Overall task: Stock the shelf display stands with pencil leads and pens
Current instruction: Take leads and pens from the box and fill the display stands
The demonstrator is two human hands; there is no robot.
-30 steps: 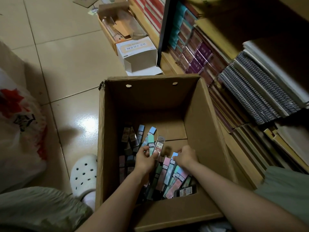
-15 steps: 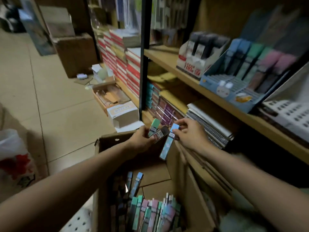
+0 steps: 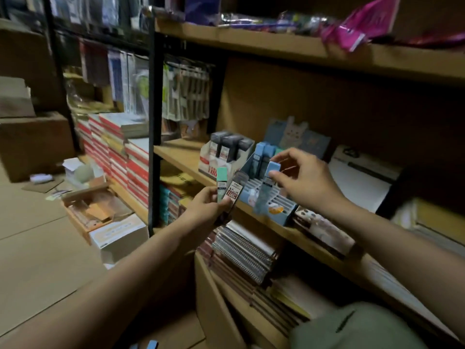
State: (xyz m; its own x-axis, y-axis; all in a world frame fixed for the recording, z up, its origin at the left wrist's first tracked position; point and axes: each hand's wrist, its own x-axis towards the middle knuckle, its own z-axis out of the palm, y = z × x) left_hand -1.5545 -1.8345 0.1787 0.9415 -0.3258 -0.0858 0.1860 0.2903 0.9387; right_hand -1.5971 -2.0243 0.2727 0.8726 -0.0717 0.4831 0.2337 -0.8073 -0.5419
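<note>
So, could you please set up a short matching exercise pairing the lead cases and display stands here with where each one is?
Things:
1. blue lead case
2. green lead case
3. white display stand
4. blue display stand

Places:
A. left hand
B. shelf, left of the other stand
C. right hand
D. shelf, under the right hand

Pairs: 1-C, 2-A, 3-B, 4-D

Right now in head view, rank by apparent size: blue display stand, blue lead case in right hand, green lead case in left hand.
1. Blue display stand
2. Blue lead case
3. Green lead case, partly hidden by the left hand, so 2 versus 3 is unsure.
</note>
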